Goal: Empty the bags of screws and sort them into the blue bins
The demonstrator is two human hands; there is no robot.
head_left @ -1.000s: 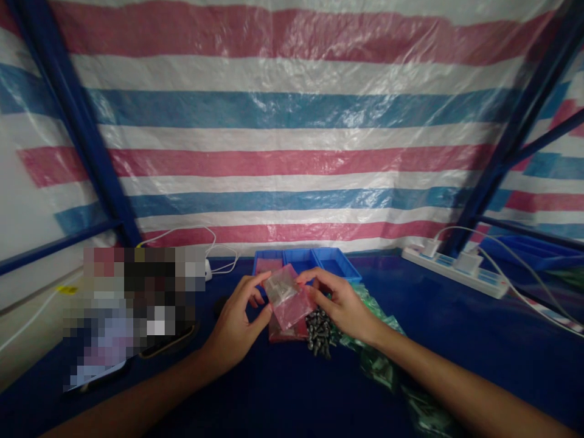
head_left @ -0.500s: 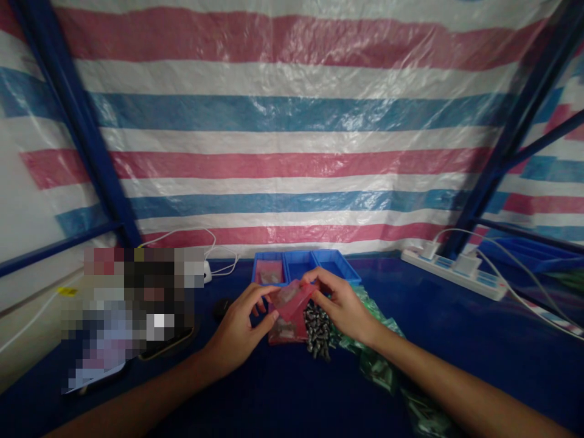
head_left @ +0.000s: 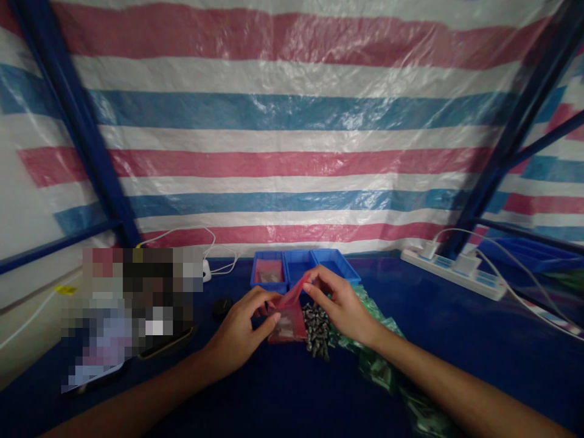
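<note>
Pink plastic bag (head_left: 295, 291) slants above a blue counter (head_left: 255, 395), its long axis rising to the right hand (head_left: 341, 303), which pinches the upper end; the left hand (head_left: 241, 323) curls at the lower end, its grip unclear. Below lies another pink bag (head_left: 288, 330) beside dark metal parts (head_left: 318, 331), a blue tray (head_left: 298, 263) behind.

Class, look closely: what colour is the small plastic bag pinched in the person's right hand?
The bag is pinkish red; the head view shows it best.

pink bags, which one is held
The pink bag pinched in the right hand; the other pink bags lie on the table or in the blue tray's left compartment.
</note>
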